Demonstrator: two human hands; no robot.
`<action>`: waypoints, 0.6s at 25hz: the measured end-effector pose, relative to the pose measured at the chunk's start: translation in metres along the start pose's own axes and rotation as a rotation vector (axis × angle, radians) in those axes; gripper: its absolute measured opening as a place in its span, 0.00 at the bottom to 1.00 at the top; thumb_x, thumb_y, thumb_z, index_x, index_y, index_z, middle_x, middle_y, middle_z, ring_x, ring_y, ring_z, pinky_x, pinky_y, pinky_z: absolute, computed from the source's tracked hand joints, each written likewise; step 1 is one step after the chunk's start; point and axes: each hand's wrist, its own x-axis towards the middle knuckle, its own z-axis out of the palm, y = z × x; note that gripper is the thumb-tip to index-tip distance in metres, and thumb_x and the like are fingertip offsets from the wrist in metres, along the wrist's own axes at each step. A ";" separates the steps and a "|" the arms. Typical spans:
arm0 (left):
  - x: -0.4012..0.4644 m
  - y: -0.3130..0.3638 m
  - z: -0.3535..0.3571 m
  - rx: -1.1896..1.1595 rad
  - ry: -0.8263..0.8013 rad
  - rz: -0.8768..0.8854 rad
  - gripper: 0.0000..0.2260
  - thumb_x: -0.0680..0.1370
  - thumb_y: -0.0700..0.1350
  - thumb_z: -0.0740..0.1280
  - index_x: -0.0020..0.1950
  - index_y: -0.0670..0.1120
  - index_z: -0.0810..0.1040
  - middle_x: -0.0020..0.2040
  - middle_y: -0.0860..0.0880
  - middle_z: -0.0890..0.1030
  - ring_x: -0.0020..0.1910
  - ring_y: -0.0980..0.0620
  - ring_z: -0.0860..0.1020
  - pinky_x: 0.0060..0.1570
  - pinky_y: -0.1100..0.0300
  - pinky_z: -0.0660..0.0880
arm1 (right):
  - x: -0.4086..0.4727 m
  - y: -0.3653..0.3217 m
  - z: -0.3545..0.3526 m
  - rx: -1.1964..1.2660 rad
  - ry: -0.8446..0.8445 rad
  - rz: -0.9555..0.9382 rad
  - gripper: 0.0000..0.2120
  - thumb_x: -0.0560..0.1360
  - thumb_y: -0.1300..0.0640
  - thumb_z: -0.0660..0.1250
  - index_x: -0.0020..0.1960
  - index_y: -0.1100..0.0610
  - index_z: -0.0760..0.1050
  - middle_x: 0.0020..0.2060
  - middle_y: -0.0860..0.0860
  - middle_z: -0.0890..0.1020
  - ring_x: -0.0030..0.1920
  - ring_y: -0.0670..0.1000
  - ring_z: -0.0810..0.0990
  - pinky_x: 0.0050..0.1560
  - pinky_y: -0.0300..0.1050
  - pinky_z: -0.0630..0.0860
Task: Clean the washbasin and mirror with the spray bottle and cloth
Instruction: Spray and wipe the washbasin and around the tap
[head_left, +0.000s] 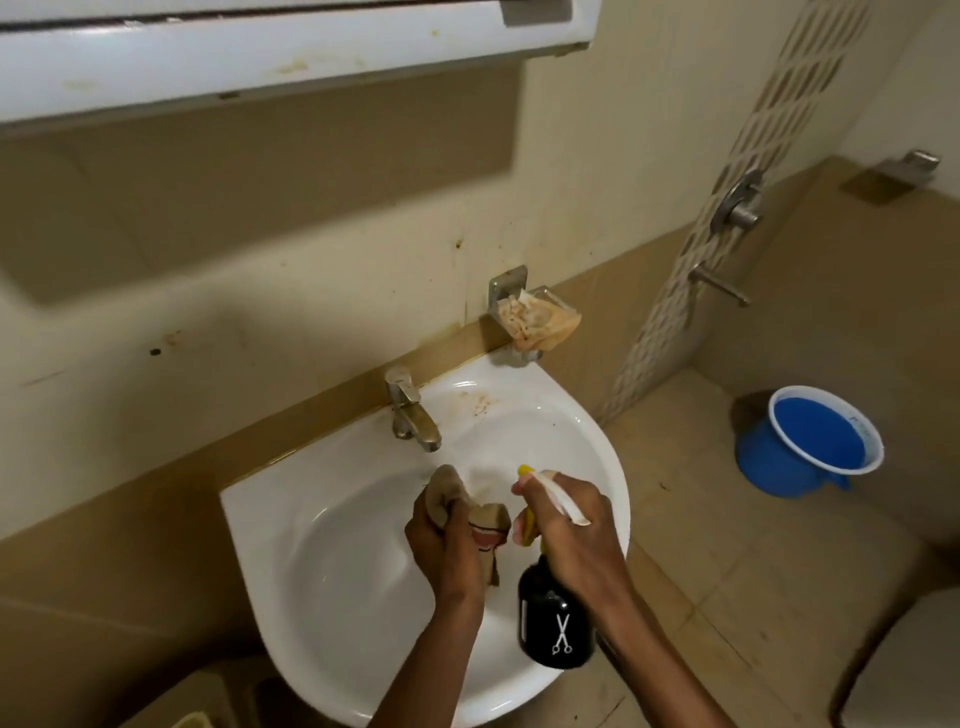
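While hands grip cloth (467, 512), bottle (556, 618), tap (410, 410) beyond

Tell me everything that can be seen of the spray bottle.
The spray bottle has a glossy black body with a white scissors mark, a yellow neck and trigger, and a white head with a yellow nozzle tip. The right hand grips its head and holds it over the washbasin, with the nozzle pointing toward the tap.

Tap (410, 410) blocks basin (322, 519) rear; left bowl free.
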 end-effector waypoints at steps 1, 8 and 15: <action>-0.003 0.001 0.003 0.011 0.039 0.030 0.11 0.76 0.34 0.68 0.55 0.46 0.82 0.50 0.46 0.85 0.51 0.47 0.84 0.49 0.57 0.80 | 0.006 0.003 0.004 -0.004 -0.010 -0.009 0.19 0.82 0.51 0.65 0.37 0.61 0.80 0.28 0.57 0.82 0.32 0.53 0.82 0.38 0.46 0.77; 0.026 -0.016 0.049 0.259 0.008 0.234 0.03 0.74 0.40 0.70 0.46 0.47 0.80 0.41 0.42 0.82 0.43 0.43 0.83 0.42 0.50 0.83 | 0.057 0.029 0.000 -0.047 -0.088 -0.005 0.20 0.83 0.53 0.63 0.35 0.60 0.80 0.28 0.55 0.84 0.30 0.49 0.84 0.34 0.42 0.80; 0.035 -0.010 0.125 0.283 0.247 0.458 0.34 0.69 0.31 0.70 0.74 0.42 0.68 0.70 0.38 0.64 0.71 0.42 0.66 0.65 0.53 0.69 | 0.088 0.048 -0.038 -0.016 -0.066 0.015 0.14 0.83 0.52 0.66 0.42 0.56 0.84 0.30 0.51 0.85 0.32 0.43 0.84 0.36 0.28 0.74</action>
